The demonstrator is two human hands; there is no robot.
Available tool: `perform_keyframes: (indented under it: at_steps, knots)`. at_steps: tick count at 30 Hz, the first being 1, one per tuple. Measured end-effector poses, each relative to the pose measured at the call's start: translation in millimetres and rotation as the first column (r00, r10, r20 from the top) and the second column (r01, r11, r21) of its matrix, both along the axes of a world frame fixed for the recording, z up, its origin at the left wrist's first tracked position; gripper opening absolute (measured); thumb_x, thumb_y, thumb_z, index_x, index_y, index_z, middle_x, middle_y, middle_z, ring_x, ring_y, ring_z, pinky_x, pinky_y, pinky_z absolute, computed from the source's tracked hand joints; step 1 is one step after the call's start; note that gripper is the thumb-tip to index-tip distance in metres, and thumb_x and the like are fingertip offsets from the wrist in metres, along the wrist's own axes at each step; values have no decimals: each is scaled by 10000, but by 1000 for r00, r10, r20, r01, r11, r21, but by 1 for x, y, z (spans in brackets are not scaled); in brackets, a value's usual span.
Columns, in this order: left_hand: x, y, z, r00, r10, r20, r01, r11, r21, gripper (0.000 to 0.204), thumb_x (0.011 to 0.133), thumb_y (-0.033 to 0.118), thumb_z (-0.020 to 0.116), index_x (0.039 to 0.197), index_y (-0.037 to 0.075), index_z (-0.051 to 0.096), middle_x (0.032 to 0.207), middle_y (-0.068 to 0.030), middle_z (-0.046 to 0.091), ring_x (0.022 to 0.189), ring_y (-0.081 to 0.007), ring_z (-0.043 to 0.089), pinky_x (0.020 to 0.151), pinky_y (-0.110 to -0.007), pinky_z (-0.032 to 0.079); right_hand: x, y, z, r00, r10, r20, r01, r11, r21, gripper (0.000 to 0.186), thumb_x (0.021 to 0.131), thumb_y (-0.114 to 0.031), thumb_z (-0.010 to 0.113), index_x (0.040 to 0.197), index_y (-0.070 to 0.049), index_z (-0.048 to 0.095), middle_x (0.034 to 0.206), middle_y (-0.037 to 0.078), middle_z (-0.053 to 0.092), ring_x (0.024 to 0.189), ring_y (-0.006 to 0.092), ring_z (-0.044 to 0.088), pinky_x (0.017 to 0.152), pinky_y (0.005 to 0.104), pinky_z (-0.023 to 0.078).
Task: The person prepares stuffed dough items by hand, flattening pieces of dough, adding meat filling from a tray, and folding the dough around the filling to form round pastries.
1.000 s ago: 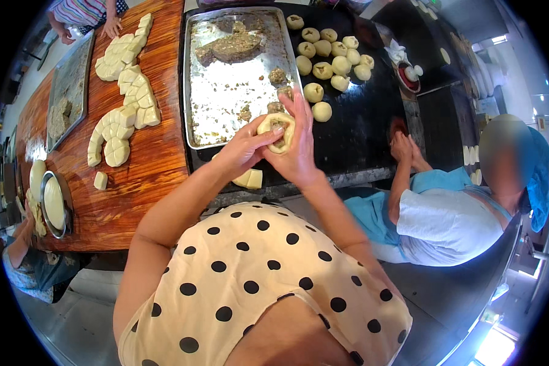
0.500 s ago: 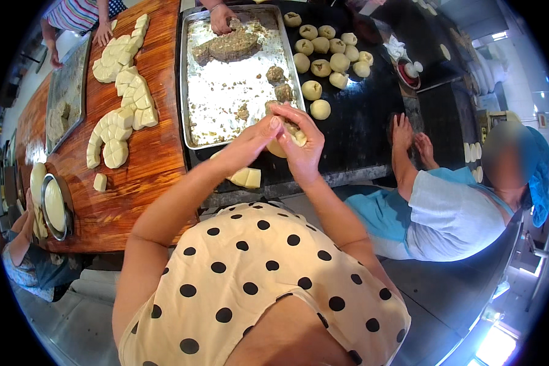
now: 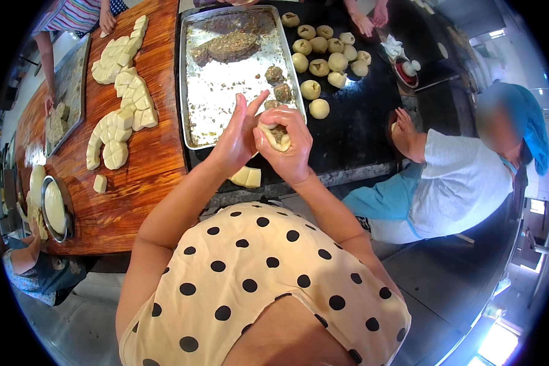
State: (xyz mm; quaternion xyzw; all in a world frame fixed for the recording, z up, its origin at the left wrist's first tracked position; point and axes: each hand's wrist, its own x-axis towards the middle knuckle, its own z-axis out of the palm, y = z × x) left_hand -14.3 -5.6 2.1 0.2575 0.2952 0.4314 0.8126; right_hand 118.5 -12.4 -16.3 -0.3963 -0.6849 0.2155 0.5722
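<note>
Both my hands are together above the near edge of a metal tray (image 3: 201,131). My right hand (image 3: 290,152) cups a piece of pale dough with brown filling (image 3: 279,135) showing in its top. My left hand (image 3: 238,137) pinches the dough's edge, with the fingers raised. The tray holds a large mound of brown filling (image 3: 232,46) and a few small filling lumps (image 3: 274,74). Two cut dough pieces (image 3: 246,177) lie on the dark counter just under my hands.
Several filled dough balls (image 3: 318,52) sit on the black counter (image 3: 360,122) right of the tray. Cut dough pieces (image 3: 119,91) lie in rows on the wooden table (image 3: 146,177). A person in white and blue (image 3: 451,177) works at the right; other hands (image 3: 365,24) reach in from the far edge. A metal bowl (image 3: 55,207) stands at left.
My hands stay joined on the dough and have shifted slightly toward me and to the left. My left fingers have lifted. A far hand that touched the filling mound has gone.
</note>
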Motion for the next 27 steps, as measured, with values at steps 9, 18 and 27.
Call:
perform_keyframes:
  at_steps: [9, 18, 27]
  knots:
    - [-7, 4, -12, 989, -110, 103, 125, 981, -148, 937, 950, 759, 201, 1444, -7, 419, 1382, -176, 540, 1267, -258, 554, 1097, -406, 430, 14, 5, 21, 911, 223, 347, -244, 970, 18, 357, 726, -223, 841, 1020, -104, 676, 1105, 111, 680, 1069, 308, 645, 875, 411, 503]
    - [-3, 7, -48, 975, 19, 221, 49, 954, -297, 686, 1010, 615, 376, 1279, 5, 540, 1204, -145, 626, 1123, -232, 633, 971, -401, 535, -9, -5, 27, 953, 131, 274, -150, 987, 51, 279, 725, -155, 813, 967, -98, 686, 1172, 133, 644, 1092, 315, 624, 907, 406, 507]
    - [8, -4, -35, 922, 168, 350, -52, 947, -318, 729, 1012, 617, 363, 1272, -45, 526, 1199, -187, 620, 1145, -266, 610, 1017, -392, 497, 2, 1, 7, 952, 212, 221, -231, 971, 65, 337, 720, -125, 805, 1025, -81, 670, 1200, 146, 634, 1072, 303, 626, 893, 399, 507]
